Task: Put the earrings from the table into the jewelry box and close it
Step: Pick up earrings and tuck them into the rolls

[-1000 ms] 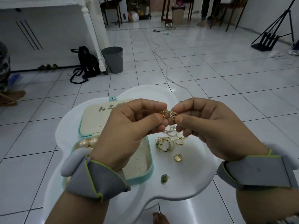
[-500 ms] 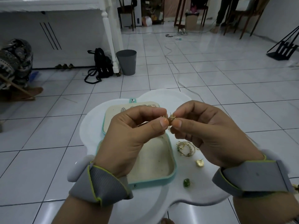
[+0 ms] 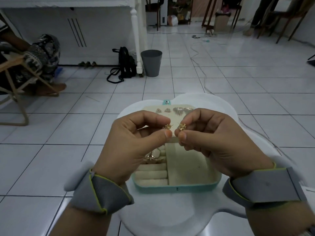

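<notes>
The teal jewelry box (image 3: pixel 177 187) lies open on the white cloud-shaped table (image 3: pixel 163 218), its cream lid panel (image 3: pixel 172 116) carrying several studs at the far end. Above the box, my left hand (image 3: pixel 134 145) pinches a small gold earring (image 3: pixel 167 126) between thumb and forefinger. My right hand (image 3: pixel 216 143) pinches a matching gold earring (image 3: pixel 182 127) a short gap away. Rings (image 3: pixel 153 155) sit in the box's roll slots, partly hidden by my left hand. The loose earrings on the table are hidden behind my right hand.
Beyond the table the tiled floor holds a grey bin (image 3: pixel 151 63), a black backpack (image 3: pixel 127 65) and a white table leg (image 3: pixel 139 36). A seated person (image 3: pixel 34 58) on a wooden chair is at the left. Cables run across the floor at the back.
The view has swung so the box now lies centred under my hands. The two gold earrings, held together earlier, are now apart, one in each hand.
</notes>
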`<act>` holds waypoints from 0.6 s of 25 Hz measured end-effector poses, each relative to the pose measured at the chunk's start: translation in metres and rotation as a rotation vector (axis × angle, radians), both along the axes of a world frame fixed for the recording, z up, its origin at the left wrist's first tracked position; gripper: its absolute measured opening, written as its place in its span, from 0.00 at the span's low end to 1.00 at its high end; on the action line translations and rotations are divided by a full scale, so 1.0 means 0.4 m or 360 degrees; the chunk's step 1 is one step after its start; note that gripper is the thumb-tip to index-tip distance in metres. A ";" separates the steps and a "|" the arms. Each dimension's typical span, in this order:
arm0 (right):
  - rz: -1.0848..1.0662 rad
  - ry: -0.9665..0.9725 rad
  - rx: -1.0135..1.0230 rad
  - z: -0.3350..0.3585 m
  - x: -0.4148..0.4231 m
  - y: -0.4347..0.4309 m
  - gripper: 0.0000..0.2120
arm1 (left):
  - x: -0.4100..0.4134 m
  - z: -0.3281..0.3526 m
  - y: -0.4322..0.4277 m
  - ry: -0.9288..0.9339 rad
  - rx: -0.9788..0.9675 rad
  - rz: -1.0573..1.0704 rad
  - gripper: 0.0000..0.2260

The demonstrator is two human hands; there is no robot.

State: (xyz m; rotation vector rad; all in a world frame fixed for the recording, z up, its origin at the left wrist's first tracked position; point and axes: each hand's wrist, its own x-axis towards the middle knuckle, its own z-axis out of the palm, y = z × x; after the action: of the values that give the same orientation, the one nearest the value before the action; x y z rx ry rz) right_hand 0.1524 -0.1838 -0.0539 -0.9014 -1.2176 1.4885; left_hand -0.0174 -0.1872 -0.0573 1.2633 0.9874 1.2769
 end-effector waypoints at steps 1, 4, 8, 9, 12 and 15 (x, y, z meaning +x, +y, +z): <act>0.0008 -0.0093 0.0021 -0.001 -0.014 -0.001 0.08 | -0.024 -0.002 -0.003 0.0102 0.0037 0.0049 0.11; -0.0002 -0.0463 0.0096 -0.004 -0.037 -0.010 0.08 | -0.087 -0.011 -0.011 0.0379 0.0144 0.0087 0.07; 0.0001 -0.1018 0.0309 -0.004 -0.050 -0.028 0.04 | -0.140 -0.027 -0.028 0.0847 0.0271 -0.0034 0.05; 0.0025 -0.1131 0.0375 -0.003 -0.051 -0.032 0.04 | -0.144 -0.032 -0.033 0.0962 0.0297 -0.0071 0.05; 0.0055 -0.1280 0.0453 0.005 -0.047 -0.040 0.04 | -0.146 -0.045 -0.040 0.1212 0.0390 -0.0154 0.05; 0.0051 -0.1321 0.0442 0.009 -0.041 -0.042 0.04 | -0.141 -0.050 -0.038 0.1447 0.0536 -0.0204 0.02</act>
State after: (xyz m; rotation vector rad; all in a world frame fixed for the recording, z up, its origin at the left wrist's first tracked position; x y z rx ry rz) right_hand 0.1360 -0.2006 -0.0502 -1.3624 -1.9766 0.9265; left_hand -0.0737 -0.2025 -0.0773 2.2241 1.3002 0.7573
